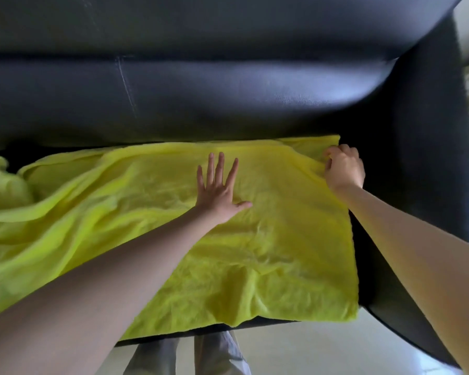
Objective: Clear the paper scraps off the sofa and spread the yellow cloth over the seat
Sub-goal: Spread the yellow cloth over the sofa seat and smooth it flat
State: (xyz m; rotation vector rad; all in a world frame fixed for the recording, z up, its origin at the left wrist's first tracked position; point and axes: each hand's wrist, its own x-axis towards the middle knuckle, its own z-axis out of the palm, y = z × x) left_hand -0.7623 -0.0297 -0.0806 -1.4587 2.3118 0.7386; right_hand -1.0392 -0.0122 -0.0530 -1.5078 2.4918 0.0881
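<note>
The yellow cloth (255, 239) already covers the right part of the black sofa (228, 90) seat, with the left side bunched up in folds. It looks soft, light and floppy, so it probably slides on the slick upholstery. The left hand (218, 190) lies flat, fingers spread, pinning the middle. The right hand (343, 166) has its fingers curled round the far right corner, a good spot to tug from. No paper scraps in sight.

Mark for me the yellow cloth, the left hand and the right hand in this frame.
yellow cloth (268, 253): head view, on its flat spread part over the seat.
left hand (218, 194): head view, back of the flat hand.
right hand (344, 167): head view, back of the hand gripping the cloth's far corner.
</note>
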